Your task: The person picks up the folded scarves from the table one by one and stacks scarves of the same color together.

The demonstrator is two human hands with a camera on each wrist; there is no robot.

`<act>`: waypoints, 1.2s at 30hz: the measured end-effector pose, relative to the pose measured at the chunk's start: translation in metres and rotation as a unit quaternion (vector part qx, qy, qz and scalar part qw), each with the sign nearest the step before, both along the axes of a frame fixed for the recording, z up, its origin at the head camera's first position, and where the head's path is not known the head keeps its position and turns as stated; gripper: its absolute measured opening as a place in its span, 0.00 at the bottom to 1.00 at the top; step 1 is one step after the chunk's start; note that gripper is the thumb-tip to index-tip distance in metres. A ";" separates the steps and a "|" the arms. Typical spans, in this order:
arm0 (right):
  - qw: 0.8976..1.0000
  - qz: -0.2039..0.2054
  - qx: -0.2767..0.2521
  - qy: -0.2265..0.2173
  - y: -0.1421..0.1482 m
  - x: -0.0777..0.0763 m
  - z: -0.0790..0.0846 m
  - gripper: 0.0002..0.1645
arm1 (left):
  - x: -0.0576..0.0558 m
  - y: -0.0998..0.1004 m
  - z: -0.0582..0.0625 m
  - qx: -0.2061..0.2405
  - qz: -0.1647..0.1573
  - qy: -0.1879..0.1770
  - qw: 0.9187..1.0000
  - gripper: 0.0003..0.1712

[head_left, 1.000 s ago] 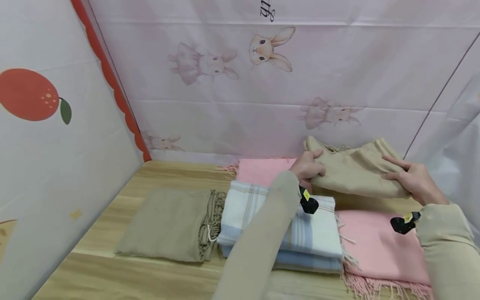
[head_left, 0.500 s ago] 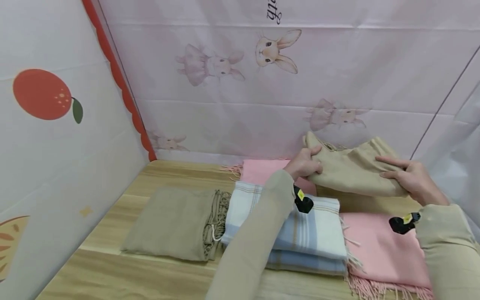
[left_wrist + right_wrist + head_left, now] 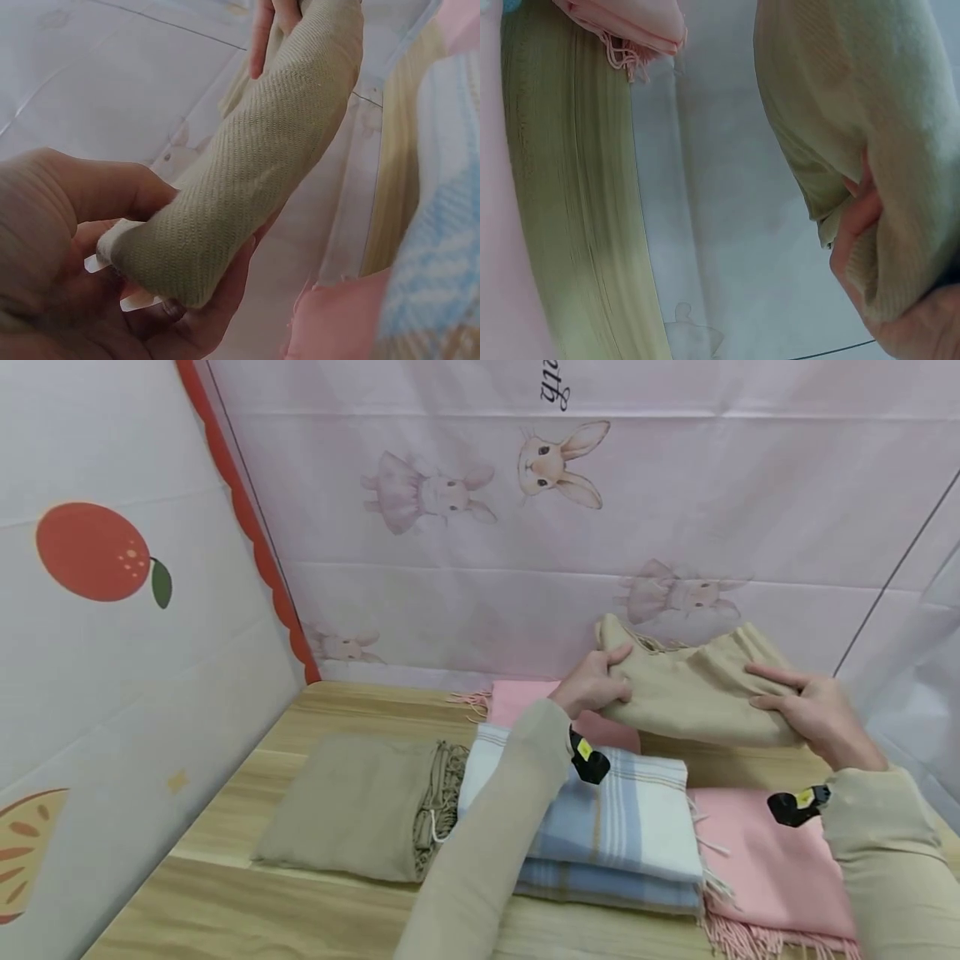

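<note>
A folded beige scarf (image 3: 693,697), fringe showing at its upper edge, is held raised over the back right of the table. My left hand (image 3: 596,681) grips its left end, with thumb and fingers on opposite faces in the left wrist view, where the scarf (image 3: 247,165) runs away from the palm. The right hand (image 3: 821,710) holds the other end; in the right wrist view its fingers curl under the scarf (image 3: 900,150). Below and in front lie folded white-and-blue plaid scarves (image 3: 652,802), stacked and partly covered by my left forearm.
A pink fringed scarf (image 3: 772,860) lies right of the plaid stack, and another pink scarf (image 3: 517,695) lies behind it. To the left rests a folded khaki scarf (image 3: 352,802) on the wooden table (image 3: 225,885). A printed cloth backdrop (image 3: 450,593) rises behind.
Both hands have shifted a little left and slightly upward with the beige scarf. The head view has turned slightly left. The scarves on the table appear to lie as before.
</note>
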State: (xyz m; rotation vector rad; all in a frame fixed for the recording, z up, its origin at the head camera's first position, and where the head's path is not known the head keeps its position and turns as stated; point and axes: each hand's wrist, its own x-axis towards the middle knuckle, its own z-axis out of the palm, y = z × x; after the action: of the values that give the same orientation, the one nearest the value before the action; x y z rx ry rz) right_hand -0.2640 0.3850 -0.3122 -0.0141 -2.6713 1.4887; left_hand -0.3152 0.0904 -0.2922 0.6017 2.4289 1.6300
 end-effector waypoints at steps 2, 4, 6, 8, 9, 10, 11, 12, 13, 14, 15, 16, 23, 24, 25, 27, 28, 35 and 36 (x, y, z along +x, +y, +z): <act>1.000 0.002 -0.003 0.003 -0.003 0.000 0.000 0.36 | -0.001 -0.003 0.000 0.000 -0.001 0.000 1.000 0.48; 1.000 0.005 -0.007 0.008 -0.006 -0.001 0.000 0.36 | -0.001 -0.005 0.000 0.002 -0.003 -0.004 1.000 0.48; 1.000 0.006 -0.009 0.008 -0.009 -0.001 0.000 0.36 | -0.001 -0.008 0.000 0.005 -0.003 -0.010 1.000 0.48; 1.000 0.007 -0.009 0.014 -0.011 -0.002 0.000 0.36 | -0.001 -0.010 0.000 0.007 -0.002 -0.013 1.000 0.49; 1.000 0.007 -0.010 0.015 -0.012 -0.002 0.000 0.36 | -0.001 -0.012 0.000 0.007 0.000 -0.013 1.000 0.49; 1.000 0.008 -0.009 0.017 -0.013 -0.002 0.000 0.36 | -0.001 -0.013 0.000 0.006 0.001 -0.013 1.000 0.49; 1.000 0.008 -0.011 0.017 -0.014 -0.002 0.000 0.36 | -0.001 -0.014 0.000 0.005 0.002 -0.012 1.000 0.49; 1.000 0.007 -0.012 0.018 -0.015 -0.002 0.000 0.36 | -0.001 -0.015 0.000 0.005 0.002 -0.013 1.000 0.49; 1.000 0.007 -0.014 0.017 -0.016 -0.002 0.001 0.36 | -0.001 -0.016 0.000 0.005 0.001 -0.012 1.000 0.49; 1.000 0.006 -0.015 0.016 -0.017 -0.001 0.001 0.36 | -0.001 -0.017 0.001 0.007 0.001 -0.013 1.000 0.49; 1.000 0.004 -0.016 0.014 -0.019 -0.001 0.001 0.36 | -0.001 -0.018 0.001 0.008 0.000 -0.013 1.000 0.49; 1.000 0.003 -0.018 0.014 -0.020 -0.001 0.002 0.36 | 0.000 -0.019 0.001 0.009 0.000 -0.014 1.000 0.49; 1.000 -0.012 -0.016 0.010 -0.030 0.000 0.005 0.35 | 0.000 -0.029 0.002 0.010 -0.005 -0.013 1.000 0.49; 1.000 -0.013 -0.017 0.011 -0.031 0.000 0.005 0.35 | 0.000 -0.030 0.002 0.010 -0.005 -0.015 1.000 0.50; 1.000 -0.014 -0.016 0.012 -0.032 0.000 0.006 0.35 | 0.000 -0.031 0.002 0.009 -0.005 -0.016 1.000 0.50; 1.000 -0.015 -0.017 0.013 -0.034 0.001 0.006 0.36 | 0.001 -0.033 0.003 0.006 -0.004 -0.017 1.000 0.50; 1.000 -0.017 -0.016 0.012 -0.035 0.001 0.007 0.36 | 0.001 -0.034 0.003 0.006 -0.004 -0.018 1.000 0.50; 0.999 -0.025 -0.023 0.014 -0.043 0.002 0.006 0.36 | 0.002 -0.042 -0.001 0.011 -0.014 -0.014 1.000 0.50; 0.999 -0.026 -0.024 0.015 -0.044 0.002 0.006 0.36 | 0.001 -0.043 -0.002 0.011 -0.014 -0.011 1.000 0.50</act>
State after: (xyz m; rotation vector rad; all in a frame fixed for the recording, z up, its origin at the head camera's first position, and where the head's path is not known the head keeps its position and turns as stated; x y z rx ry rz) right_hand -0.2618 0.3408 -0.3059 -0.0642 -2.5896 1.5254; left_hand -0.3138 0.0472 -0.2940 0.6144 2.3793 1.6447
